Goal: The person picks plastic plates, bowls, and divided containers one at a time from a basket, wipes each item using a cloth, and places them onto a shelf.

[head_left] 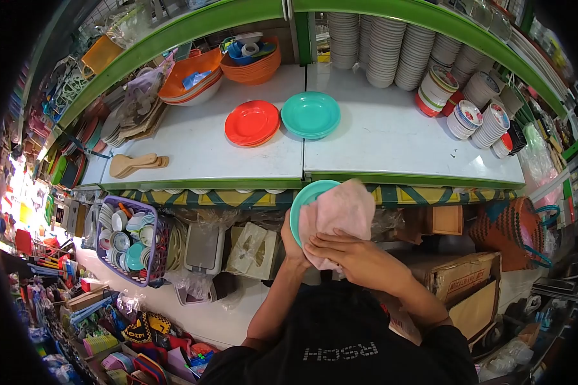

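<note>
A turquoise plate (297,219) is held up in front of my chest, just off the shelf's front edge. My left hand (293,247) grips its left rim from below. Over most of its face lies a pale pink cloth (340,208). My right hand (340,252) presses flat on the cloth, fingers together and pointing left. On the shelf beyond sit a stack of turquoise plates (311,114) and, to its left, a stack of red plates (252,122).
The white shelf (379,141) also bears orange bowls (253,63), wooden paddles (135,164), and stacked white bowls (381,54). Below stand a purple basket of dishes (131,240) and a cardboard box (465,282). A green beam (225,19) crosses above.
</note>
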### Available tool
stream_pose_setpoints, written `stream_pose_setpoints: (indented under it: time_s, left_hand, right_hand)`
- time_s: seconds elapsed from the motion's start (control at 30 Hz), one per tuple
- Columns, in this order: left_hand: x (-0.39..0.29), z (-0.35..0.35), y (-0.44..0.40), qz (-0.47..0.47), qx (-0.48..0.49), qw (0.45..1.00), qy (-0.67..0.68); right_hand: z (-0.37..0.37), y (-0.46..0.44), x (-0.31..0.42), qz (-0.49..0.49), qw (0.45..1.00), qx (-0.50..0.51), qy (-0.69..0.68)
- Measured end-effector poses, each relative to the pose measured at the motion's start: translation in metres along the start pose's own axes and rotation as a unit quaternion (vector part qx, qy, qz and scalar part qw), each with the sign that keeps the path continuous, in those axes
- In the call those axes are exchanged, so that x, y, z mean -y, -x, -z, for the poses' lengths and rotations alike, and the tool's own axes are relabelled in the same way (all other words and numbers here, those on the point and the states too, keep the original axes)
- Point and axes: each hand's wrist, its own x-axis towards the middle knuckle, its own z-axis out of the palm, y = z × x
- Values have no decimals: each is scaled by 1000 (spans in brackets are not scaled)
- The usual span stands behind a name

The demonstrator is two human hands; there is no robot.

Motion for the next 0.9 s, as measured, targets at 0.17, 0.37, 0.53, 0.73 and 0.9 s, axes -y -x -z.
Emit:
stream_pose_setpoints:
  time_s: [0.17,0.37,0.53,0.73,0.9]
  left_hand:
    - [4,4,-9,-47,-74,991,-103]
    - [-4,-1,-2,-44,-92,987,-126]
    - [12,1,5,-11,-94,990,-101]
    - [27,-20,8,56,-108,992,-21]
    - [22,-9,-2,70,-60,994,-56]
  right_hand:
    - [32,16,0,-62,996,37,-44]
    - [41,60,-31,-283,902,-237,-224]
    - [26,40,-19,-246,785,-521,-226]
    - [-6,10,-24,-74,979,-145,126]
    - [-16,3,-42,-60,981,-65,171]
